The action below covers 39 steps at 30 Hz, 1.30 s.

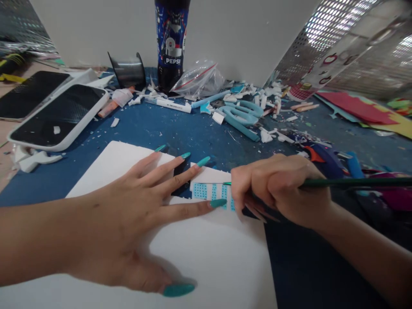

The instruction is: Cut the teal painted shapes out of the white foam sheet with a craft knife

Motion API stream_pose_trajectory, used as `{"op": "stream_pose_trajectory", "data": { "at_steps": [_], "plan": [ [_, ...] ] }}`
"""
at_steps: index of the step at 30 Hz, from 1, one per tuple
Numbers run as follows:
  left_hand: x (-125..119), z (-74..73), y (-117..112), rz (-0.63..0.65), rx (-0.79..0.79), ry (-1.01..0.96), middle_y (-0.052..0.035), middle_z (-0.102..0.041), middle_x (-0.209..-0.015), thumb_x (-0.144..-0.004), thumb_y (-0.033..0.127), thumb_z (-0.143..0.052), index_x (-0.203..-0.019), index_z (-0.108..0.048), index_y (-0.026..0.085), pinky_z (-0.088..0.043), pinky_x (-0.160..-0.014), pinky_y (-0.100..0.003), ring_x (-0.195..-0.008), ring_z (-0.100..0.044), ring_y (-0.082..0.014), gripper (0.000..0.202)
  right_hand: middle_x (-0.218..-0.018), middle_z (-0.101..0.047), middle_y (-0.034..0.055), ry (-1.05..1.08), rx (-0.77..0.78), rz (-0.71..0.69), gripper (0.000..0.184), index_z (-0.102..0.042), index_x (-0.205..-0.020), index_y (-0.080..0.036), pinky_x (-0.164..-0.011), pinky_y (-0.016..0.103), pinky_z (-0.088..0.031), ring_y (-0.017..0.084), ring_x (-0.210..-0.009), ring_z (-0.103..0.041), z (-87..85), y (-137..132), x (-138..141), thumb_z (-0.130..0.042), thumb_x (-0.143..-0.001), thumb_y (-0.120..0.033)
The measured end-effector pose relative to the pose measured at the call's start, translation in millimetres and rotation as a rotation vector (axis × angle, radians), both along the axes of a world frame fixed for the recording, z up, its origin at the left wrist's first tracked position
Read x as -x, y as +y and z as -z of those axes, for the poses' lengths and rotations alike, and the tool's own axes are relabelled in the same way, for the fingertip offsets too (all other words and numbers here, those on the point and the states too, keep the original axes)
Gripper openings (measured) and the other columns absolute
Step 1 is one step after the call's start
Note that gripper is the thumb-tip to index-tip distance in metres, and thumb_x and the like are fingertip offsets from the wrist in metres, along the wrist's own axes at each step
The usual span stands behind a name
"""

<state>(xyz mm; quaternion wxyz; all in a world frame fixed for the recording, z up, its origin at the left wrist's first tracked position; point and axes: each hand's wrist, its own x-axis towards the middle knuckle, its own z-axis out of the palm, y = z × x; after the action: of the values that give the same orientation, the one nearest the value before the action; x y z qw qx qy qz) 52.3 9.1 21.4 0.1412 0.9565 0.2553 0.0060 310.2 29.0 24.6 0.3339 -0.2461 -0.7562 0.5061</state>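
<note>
My left hand [135, 214] lies flat and open on a white sheet [212, 257], fingers spread, teal nails showing. Its fingertips press beside a small white piece with a blue dotted pattern [210, 190]. My right hand [283, 189] is closed in a pinch on a thin green-handled brush [354, 182], whose tip reaches the top edge of the dotted piece. The brush handle runs off to the right.
A blue mat [167, 128] covers the table, strewn with white scraps. Two phones [58, 116] lie at the left, a Pepsi bottle [170, 43] and plastic bag [201, 79] at the back, teal scissors [241, 113] behind, coloured paper [360, 107] at right.
</note>
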Motion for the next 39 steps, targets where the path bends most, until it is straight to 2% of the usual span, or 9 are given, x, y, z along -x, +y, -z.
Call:
{"op": "stream_pose_trajectory", "data": {
  "at_steps": [9, 14, 18, 24, 28, 33, 36, 39],
  "plan": [
    [1.6, 0.9, -2.3, 0.004, -0.028, 0.004, -0.0077, -0.016, -0.156, -0.076, 0.068, -0.053, -0.146, -0.019, 0.041, -0.021, -0.102, -0.071, -0.135, -0.026, -0.0488, 0.082, -0.048, -0.054, 0.0027, 0.059, 0.008, 0.026, 0.055, -0.041, -0.043, -0.015, -0.041, 0.018, -0.043, 0.004, -0.036, -0.046, -5.8, -2.5, 3.3, -0.047, -0.095, -0.034],
    [1.3, 0.9, -2.3, 0.009, -0.035, 0.009, -0.0085, -0.016, -0.156, -0.076, 0.069, -0.051, -0.146, -0.02, 0.041, -0.021, -0.101, -0.072, -0.135, -0.025, -0.0488, 0.082, -0.048, -0.055, 0.0028, 0.037, 0.016, 0.028, 0.051, -0.048, -0.048, -0.014, -0.038, 0.017, -0.041, 0.005, -0.035, -0.047, -6.9, -2.1, 0.5, -0.047, -0.095, -0.034],
    [0.4, 0.7, -2.2, 0.011, -0.041, 0.009, -0.0087, -0.015, -0.156, -0.076, 0.069, -0.051, -0.147, -0.019, 0.04, -0.023, -0.101, -0.072, -0.135, -0.026, -0.0489, 0.083, -0.051, -0.057, 0.0043, 0.047, 0.022, 0.029, 0.054, -0.041, -0.044, -0.014, -0.033, 0.014, -0.035, 0.003, -0.034, -0.045, -6.1, -1.5, -1.6, -0.048, -0.094, -0.035],
    [1.4, 1.2, -2.1, -0.002, -0.051, 0.01, -0.0053, -0.016, -0.156, -0.075, 0.068, -0.053, -0.146, -0.019, 0.042, -0.021, -0.104, -0.069, -0.134, -0.029, -0.0472, 0.083, -0.061, -0.064, 0.0084, 0.075, 0.063, 0.033, 0.055, -0.041, -0.045, -0.013, -0.032, 0.014, -0.036, 0.002, -0.034, -0.043, -2.5, -1.4, -1.6, -0.045, -0.095, -0.034],
    [1.5, 1.2, -2.3, 0.009, -0.044, 0.026, -0.008, -0.016, -0.156, -0.076, 0.069, -0.051, -0.147, -0.017, 0.042, -0.023, -0.1, -0.072, -0.134, -0.026, -0.0491, 0.083, -0.059, -0.063, 0.0075, 0.042, 0.056, 0.021, 0.053, -0.045, -0.047, -0.013, -0.034, 0.014, -0.037, 0.002, -0.034, -0.044, -5.6, -2.2, -0.7, -0.047, -0.095, -0.035],
    [0.7, 0.2, -2.3, 0.011, -0.029, 0.029, -0.0108, -0.013, -0.156, -0.077, 0.07, -0.049, -0.147, -0.016, 0.041, -0.022, -0.098, -0.074, -0.135, -0.022, -0.0503, 0.082, -0.056, -0.062, 0.0048, 0.109, 0.044, 0.056, 0.054, -0.04, -0.046, -0.015, -0.03, 0.016, -0.032, 0.003, -0.032, -0.044, -7.6, -3.3, -2.7, -0.045, -0.095, -0.037],
    [-1.1, -1.1, -1.6, -0.002, -0.011, 0.019, -0.0096, -0.015, -0.156, -0.075, 0.07, -0.051, -0.146, -0.02, 0.041, -0.022, -0.1, -0.073, -0.135, -0.022, -0.0506, 0.083, -0.058, -0.063, 0.0027, 0.187, 0.006, 0.094, 0.053, -0.039, -0.049, -0.015, -0.034, 0.019, -0.037, 0.004, -0.032, -0.046, -6.1, -4.1, -3.4, -0.041, -0.096, -0.04],
    [-2.7, -2.7, -0.7, 0.001, 0.006, 0.019, -0.0092, -0.017, -0.156, -0.074, 0.071, -0.052, -0.146, -0.022, 0.041, -0.023, -0.099, -0.074, -0.135, -0.023, -0.0509, 0.084, -0.063, -0.066, 0.0053, 0.153, 0.016, 0.063, 0.052, -0.038, -0.05, -0.016, -0.036, 0.019, -0.04, 0.005, -0.037, -0.05, -3.5, -4.2, 0.0, -0.041, -0.096, -0.039]
  ]
}}
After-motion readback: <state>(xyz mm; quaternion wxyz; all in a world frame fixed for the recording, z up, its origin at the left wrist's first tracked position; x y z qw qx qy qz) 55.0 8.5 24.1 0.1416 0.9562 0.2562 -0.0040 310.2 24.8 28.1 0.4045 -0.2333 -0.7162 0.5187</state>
